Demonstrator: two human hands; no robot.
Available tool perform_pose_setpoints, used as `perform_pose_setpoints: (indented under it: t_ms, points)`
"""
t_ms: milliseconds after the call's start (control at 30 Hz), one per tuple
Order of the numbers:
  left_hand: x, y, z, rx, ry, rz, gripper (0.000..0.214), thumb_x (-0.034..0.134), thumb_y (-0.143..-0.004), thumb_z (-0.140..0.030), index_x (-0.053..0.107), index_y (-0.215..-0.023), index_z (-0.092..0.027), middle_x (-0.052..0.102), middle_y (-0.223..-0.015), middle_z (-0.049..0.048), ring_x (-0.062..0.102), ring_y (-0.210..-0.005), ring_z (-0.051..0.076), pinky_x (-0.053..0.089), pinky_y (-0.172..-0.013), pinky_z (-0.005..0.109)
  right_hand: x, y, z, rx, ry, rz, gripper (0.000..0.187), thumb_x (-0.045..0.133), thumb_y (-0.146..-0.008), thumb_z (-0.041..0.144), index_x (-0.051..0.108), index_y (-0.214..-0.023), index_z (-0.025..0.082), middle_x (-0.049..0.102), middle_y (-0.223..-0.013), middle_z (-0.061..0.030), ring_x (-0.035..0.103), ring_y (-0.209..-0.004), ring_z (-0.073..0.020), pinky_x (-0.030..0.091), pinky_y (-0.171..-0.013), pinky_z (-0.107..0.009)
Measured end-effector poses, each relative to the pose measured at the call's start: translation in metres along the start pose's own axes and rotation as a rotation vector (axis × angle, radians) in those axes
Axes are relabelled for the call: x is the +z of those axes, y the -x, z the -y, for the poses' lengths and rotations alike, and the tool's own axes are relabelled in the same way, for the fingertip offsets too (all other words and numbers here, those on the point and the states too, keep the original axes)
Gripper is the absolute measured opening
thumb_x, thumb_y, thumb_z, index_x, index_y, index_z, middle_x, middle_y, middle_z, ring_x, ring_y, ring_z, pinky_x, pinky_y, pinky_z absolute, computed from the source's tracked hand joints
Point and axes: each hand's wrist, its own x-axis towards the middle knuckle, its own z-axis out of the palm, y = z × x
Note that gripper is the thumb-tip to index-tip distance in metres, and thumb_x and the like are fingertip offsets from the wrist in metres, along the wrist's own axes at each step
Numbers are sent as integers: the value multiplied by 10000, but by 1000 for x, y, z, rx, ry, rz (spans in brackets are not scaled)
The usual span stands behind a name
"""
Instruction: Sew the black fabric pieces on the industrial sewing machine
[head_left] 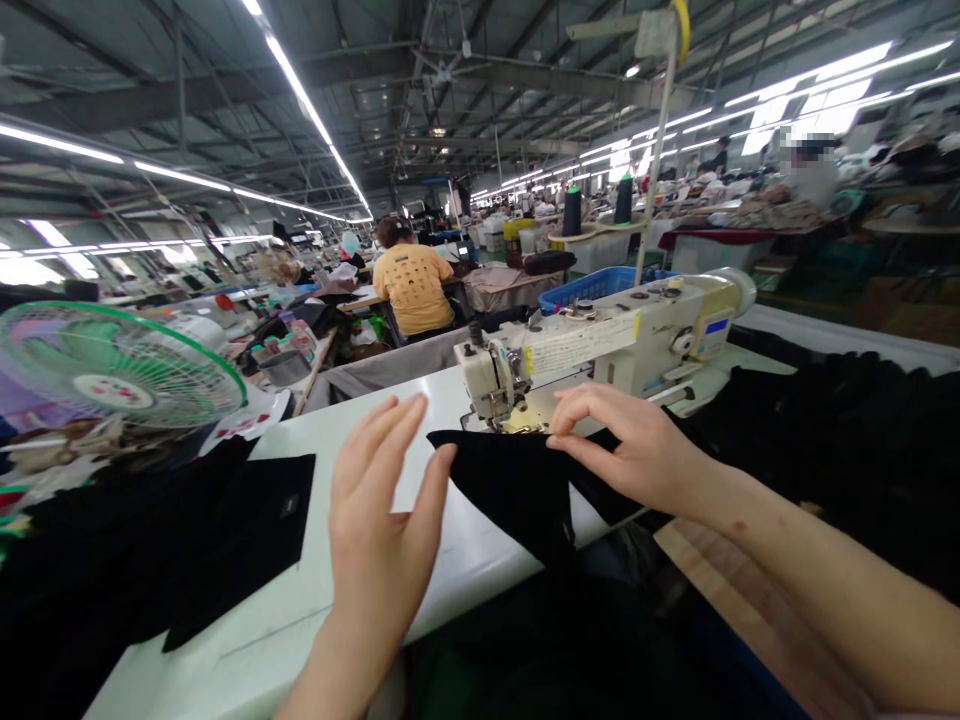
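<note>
A piece of black fabric (517,480) lies on the white sewing table (360,600), its far edge under the needle of a cream sewing machine (600,345). My right hand (637,445) rests on the fabric just in front of the needle, fingers pressed together and pinching its edge. Left of the cloth, my left hand (382,520) hovers with straight fingers held apart, the thumb tip touching the fabric's left corner.
A stack of black cut pieces (187,550) lies at the left with a green desk fan (112,365) behind it. More black cloth (840,440) piles at the right. A person in a yellow shirt (414,285) sits ahead, beside a blue basket (592,285).
</note>
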Motion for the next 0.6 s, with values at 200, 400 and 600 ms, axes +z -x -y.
perform_pose_setpoints:
  t_ms: [200, 400, 600]
  points:
    - [16, -26, -18, 154, 89, 582, 178, 559, -889, -176, 717, -925, -251, 746, -913, 22, 684, -873, 205, 492, -927, 401, 4, -10, 8, -241, 52, 105, 160, 483, -983, 211, 563, -849, 243, 686, -881, -31, 632, -908, -201, 468, -1002, -454]
    - [21, -32, -19, 107, 166, 605, 166, 516, -898, -198, 667, -831, -218, 704, -819, 15, 657, -792, 175, 490, -730, 281, 5, -6, 12, 78, -100, 64, 182, 647, -910, 358, 599, -1030, 230, 673, -1030, -50, 625, -1020, -229, 489, -937, -385]
    - [4, -36, -21, 179, 4, 341, 171, 498, -941, -258, 658, -903, -211, 672, -855, 33, 628, -812, 185, 466, -776, 301, 39, 18, -2, 437, -526, 349, 321, 584, -922, 484, 651, -854, 177, 649, -812, 2, 609, -798, -173, 479, -715, -273]
